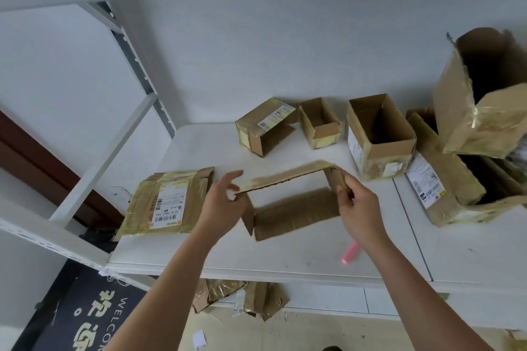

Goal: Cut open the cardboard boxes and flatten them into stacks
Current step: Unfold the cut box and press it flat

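Head view: two hands are squashing an opened box over the desk. Left hand is gripping its left corner, right hand pinching the right wall. Light, stiff cardboard; likely best held at the creases.

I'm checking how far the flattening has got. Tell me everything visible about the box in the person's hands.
The box is plain brown cardboard with yellowish tape on its top panel, open at both ends like a sleeve, half collapsed. Its bottom panel lies on the white table. The left hand grips its left end; the right hand pinches its right wall.
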The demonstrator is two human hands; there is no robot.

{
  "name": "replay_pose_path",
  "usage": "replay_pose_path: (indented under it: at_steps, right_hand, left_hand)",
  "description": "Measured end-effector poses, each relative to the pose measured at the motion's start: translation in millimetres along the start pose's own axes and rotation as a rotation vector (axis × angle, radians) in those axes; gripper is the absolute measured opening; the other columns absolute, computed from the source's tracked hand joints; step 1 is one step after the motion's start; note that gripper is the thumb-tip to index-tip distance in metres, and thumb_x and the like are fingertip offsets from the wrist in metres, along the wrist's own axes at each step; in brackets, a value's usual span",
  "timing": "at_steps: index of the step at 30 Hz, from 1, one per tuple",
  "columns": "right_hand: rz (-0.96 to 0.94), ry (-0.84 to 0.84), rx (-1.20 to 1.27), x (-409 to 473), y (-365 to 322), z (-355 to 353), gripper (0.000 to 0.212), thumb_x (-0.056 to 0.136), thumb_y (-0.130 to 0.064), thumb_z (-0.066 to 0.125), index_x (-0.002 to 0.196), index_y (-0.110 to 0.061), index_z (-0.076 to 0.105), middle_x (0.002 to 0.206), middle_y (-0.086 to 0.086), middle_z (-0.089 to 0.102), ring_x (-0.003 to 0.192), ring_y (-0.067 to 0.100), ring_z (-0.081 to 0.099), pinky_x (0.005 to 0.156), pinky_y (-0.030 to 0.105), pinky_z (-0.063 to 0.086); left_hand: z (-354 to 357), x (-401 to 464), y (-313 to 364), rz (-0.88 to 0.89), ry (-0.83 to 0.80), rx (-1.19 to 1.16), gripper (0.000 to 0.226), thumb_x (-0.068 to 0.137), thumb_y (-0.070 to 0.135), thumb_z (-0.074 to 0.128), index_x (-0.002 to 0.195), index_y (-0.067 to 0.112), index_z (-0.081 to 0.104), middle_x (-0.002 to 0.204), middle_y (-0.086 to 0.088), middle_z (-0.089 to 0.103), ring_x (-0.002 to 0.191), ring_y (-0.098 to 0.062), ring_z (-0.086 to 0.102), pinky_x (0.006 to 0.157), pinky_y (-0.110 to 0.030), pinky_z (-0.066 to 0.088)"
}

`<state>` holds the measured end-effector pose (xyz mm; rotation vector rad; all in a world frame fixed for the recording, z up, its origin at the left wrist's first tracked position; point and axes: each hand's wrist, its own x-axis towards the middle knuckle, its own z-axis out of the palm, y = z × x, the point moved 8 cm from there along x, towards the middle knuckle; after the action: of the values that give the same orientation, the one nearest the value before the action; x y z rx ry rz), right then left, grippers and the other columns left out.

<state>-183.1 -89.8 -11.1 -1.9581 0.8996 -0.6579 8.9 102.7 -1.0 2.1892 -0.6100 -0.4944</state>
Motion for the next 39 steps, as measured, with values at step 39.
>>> replay_pose_path:
  at_steps: [39]
  right_hand:
    - [0.066, -0.143, -0.097, -29.0, 1.7, 104.0, 0.065, 0.093, -0.030, 0.063, 0.149, -0.029, 0.028, 0.154, 0.011, 0.014, 0.132, 0.033, 0.035, 0.098, 0.036, 0.044]
  left_hand:
    - [-43.7, 4.6, -82.6, -0.337, 0.329, -0.443, 0.009, 0.096, 0.012, 0.058, 0.102, 0.012, 0.052, 0.104, -0.016, 0.065, 0.083, -0.025, 0.064, 0.064, -0.035, 0.055]
